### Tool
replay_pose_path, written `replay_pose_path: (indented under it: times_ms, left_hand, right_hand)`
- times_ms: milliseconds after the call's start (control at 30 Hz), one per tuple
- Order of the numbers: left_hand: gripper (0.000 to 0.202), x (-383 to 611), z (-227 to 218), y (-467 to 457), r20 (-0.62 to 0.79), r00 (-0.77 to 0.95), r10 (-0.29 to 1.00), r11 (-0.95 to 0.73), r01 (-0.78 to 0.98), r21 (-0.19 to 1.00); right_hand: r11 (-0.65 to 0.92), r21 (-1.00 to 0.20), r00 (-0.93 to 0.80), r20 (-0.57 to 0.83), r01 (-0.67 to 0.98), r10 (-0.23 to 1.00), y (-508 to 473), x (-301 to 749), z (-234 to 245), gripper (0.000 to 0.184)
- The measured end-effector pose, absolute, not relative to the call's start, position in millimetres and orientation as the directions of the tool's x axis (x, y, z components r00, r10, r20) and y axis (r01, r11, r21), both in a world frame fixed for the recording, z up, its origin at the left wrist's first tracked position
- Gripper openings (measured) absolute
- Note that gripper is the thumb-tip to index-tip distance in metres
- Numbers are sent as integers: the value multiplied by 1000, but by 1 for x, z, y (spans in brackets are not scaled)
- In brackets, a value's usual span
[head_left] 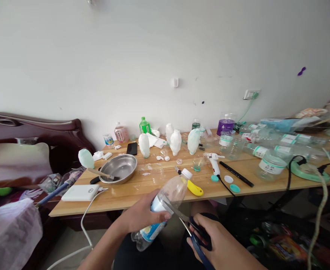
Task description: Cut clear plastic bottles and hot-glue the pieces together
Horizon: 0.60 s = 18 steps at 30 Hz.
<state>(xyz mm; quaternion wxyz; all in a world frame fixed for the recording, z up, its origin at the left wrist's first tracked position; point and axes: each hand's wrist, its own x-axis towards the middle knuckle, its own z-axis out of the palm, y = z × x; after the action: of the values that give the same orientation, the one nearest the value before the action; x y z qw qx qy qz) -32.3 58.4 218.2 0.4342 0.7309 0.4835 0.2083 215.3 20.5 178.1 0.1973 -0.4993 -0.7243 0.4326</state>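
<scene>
My left hand (144, 213) is wrapped round the middle of a clear plastic bottle (174, 187) with a blue label and a white cap. The bottle tilts, its cap up and to the right, over my lap at the table's front edge. In my right hand (210, 240) is a pair of scissors (198, 240) with dark handles, its blades apart. One blade lies against the bottle's side just above the label; whether it has gone through the plastic I cannot tell. Behind the bottle's neck lies a yellow-handled utility knife (195, 188).
On the wooden table (142, 195) stand a metal bowl (122, 168) with a brush and several white paper-covered shapes (175, 142). A hot glue gun (214, 162), a black stick (236, 174) and bottle caps lie right of centre. Clear bottles (272, 165) crowd the right; a power bank (80, 192) sits left.
</scene>
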Motion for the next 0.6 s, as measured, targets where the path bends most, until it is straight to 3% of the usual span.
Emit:
replay_pose_path:
  times_ms: [433, 600]
  left_hand:
    - [56, -20, 232, 61, -186, 444, 877, -193, 679, 708]
    - [55, -18, 236, 60, -165, 456, 874, -225, 683, 696]
  right_hand:
    - [-15, -849, -374, -248, 529, 894, 12, 216, 186, 29]
    - [22, -856, -373, -202, 516, 905, 10, 217, 181, 27]
